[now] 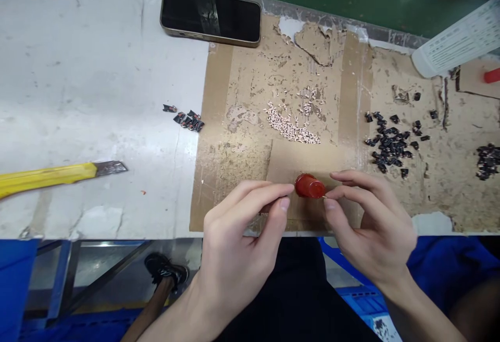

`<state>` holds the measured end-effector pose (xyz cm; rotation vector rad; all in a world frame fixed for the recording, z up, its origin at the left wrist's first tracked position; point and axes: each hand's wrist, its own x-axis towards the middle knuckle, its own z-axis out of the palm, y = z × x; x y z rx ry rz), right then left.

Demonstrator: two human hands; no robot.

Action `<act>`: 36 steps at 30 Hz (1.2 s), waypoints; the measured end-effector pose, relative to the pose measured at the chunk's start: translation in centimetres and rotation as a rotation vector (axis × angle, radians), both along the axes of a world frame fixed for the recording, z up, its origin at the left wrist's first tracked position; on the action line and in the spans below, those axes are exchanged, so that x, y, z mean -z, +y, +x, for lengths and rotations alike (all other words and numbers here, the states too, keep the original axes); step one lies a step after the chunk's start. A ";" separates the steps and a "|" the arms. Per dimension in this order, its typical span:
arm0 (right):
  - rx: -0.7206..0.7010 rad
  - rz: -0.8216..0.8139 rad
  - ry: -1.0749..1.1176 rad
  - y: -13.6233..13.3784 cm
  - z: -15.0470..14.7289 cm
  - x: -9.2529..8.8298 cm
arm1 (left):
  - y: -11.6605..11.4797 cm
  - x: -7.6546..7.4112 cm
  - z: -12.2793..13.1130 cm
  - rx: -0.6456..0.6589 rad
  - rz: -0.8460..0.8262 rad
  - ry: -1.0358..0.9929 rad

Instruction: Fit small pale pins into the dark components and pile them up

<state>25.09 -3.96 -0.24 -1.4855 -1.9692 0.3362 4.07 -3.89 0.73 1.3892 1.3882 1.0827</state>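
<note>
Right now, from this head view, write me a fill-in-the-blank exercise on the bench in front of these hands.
1. The left hand and the right hand pinch a red plastic cap above the taped ____ sheet.
2. The utility knife on the white surface has a ____ handle.
3. The loose black pieces lie to the ____ of the pale pink pieces.
4. The smartphone lies with its dark screen facing ____.

Missing words: cardboard; yellow; right; up.
</note>
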 end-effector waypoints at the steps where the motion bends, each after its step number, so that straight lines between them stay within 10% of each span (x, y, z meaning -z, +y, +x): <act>1: 0.017 -0.025 0.069 -0.1 -0.1 -0.3 | 0.1 -0.1 0.2 0.025 -0.054 -0.073; 10: -0.047 -0.418 0.634 -0.3 -1.5 -3.1 | 0.6 -1.1 1.7 0.183 -0.364 -0.531; 36: -0.068 -0.241 0.565 -0.2 -0.8 -3.2 | 1.6 -2.7 2.2 0.057 -0.626 -0.840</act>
